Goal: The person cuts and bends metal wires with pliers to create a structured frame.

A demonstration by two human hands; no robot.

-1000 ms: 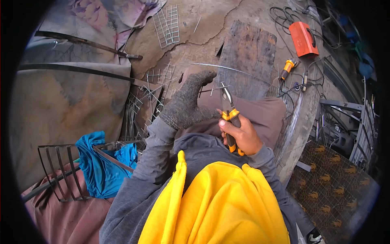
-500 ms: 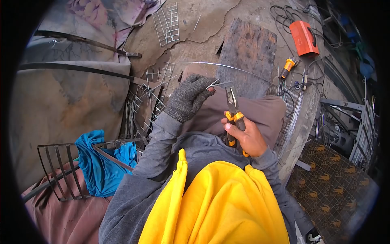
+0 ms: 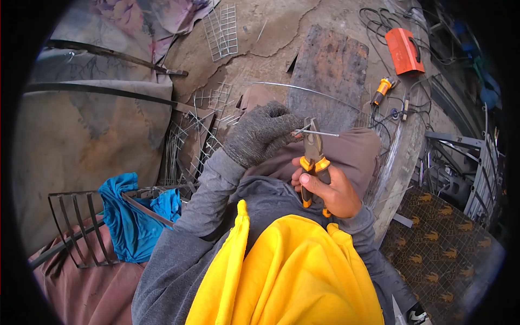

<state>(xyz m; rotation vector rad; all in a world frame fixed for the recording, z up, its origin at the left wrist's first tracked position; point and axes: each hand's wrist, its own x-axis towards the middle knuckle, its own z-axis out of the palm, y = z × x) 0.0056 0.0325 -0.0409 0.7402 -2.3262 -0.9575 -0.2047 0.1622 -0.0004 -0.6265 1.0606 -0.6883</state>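
Fingers (image 3: 286, 123) of gloved left hand (image 3: 260, 135) pinch a short wire (image 3: 323, 133), just beyond them; right hand (image 3: 330, 190) wraps orange pliers (image 3: 313, 149), jaws on that wire (closure unclear). Likely the cutting step; next calls for a firm squeeze, wire steady.

The left hand (image 3: 261, 134) wears a coarse grey knitted glove (image 3: 250, 146) and pinches a thin, bright metal wire (image 3: 325, 134). The bare right hand (image 3: 331, 190) holds pliers (image 3: 313, 151) with a dull steel head and glossy orange-and-black handles (plastic or rubber). Behind them lies a rough, weathered wooden plank (image 3: 327, 65) on the cracked, matt concrete floor (image 3: 265, 46).
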